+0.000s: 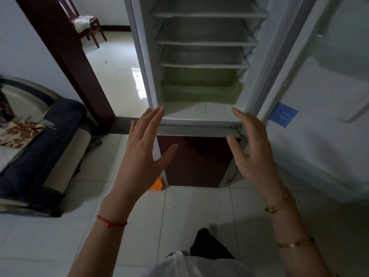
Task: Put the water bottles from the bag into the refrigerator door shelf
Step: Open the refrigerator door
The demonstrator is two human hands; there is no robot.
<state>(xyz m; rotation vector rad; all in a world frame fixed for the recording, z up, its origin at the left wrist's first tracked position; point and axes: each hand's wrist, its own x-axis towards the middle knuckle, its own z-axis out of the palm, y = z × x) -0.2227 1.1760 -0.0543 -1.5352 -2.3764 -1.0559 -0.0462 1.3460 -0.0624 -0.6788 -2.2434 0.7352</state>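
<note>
The refrigerator (201, 120) stands open straight ahead, with bare white shelves and a green drawer (199, 90) at the bottom. Its white door (323, 108) is swung out to the right, and a door shelf (311, 172) runs along its lower part. My left hand (143, 148) and my right hand (251, 150) are both raised in front of the fridge's lower edge, palms facing each other, fingers spread, holding nothing. No water bottle and no bag can be seen.
A dark sofa (40, 148) with a patterned cushion sits at the left. A dark wooden door frame (65, 56) leads to a room with a chair (87, 23). A dark red lower fridge door (195, 160) is shut. Something orange (156, 184) lies at the fridge's base.
</note>
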